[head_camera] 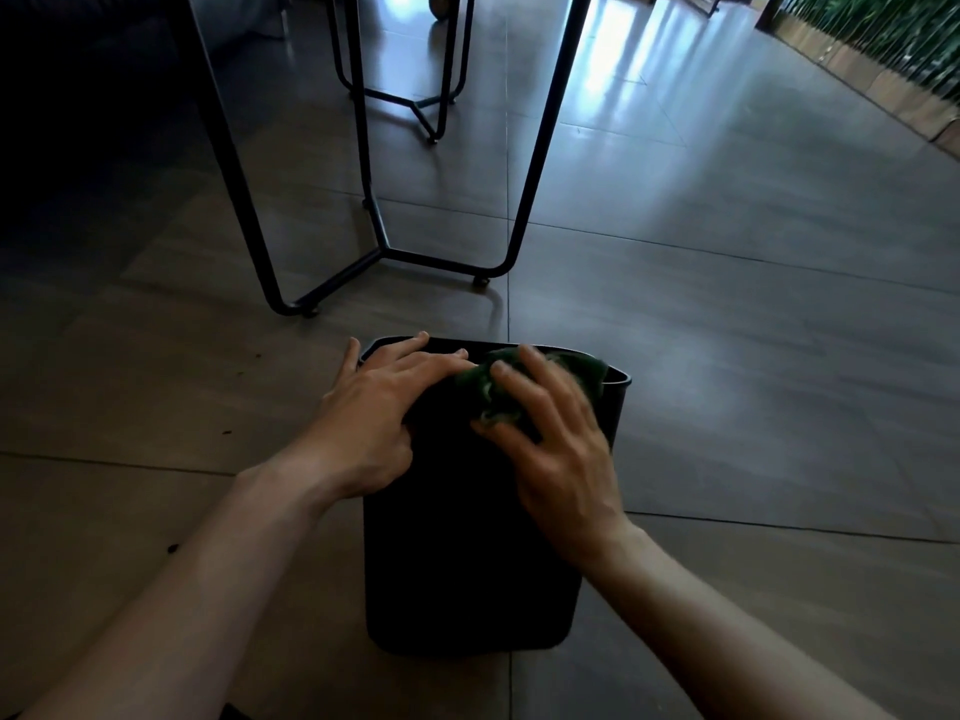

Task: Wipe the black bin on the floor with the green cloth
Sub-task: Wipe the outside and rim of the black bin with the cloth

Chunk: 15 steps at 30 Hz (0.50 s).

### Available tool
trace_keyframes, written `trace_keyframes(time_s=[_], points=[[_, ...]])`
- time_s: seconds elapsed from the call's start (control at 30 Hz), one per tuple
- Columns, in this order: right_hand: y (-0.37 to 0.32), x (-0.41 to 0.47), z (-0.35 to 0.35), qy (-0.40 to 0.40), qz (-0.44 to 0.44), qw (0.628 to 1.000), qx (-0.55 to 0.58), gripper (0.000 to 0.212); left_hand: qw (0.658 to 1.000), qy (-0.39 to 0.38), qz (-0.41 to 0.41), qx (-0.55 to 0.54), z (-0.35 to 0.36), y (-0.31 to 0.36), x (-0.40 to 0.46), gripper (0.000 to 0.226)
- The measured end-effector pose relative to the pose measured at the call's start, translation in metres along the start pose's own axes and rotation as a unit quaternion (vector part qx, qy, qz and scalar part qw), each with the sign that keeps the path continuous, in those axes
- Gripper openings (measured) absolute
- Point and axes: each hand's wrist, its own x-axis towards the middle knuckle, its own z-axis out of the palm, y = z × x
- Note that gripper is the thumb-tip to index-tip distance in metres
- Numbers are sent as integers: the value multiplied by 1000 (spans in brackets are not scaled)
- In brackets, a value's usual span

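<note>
The black bin (457, 563) lies on its side on the floor, its open mouth pointing away from me. My left hand (374, 413) rests flat on the bin's upper side near the rim, fingers spread, holding nothing. My right hand (556, 444) presses the crumpled green cloth (498, 387) against the same side close to the rim. The cloth shows between and beyond the fingers, and part of it reaches the bin's edge. The right hand is slightly blurred.
Black metal table legs (384, 246) with small feet stand just beyond the bin. A second metal frame (415, 101) stands farther back. Grey floor tiles (727, 330) stretch to the right, with a wooden planter edge and green plants (872, 39) at the far right.
</note>
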Motion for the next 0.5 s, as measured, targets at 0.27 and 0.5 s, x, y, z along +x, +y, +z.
trace_keyframes(time_s=[0.27,0.5], points=[[-35,-138,3,-256,-294,918,-71,23,1000,1,2,-11,0,3,2,84],[0,-14,-10,-28,-1,1000,7,13,1000,-3,2,-5,-2,5,2,84]])
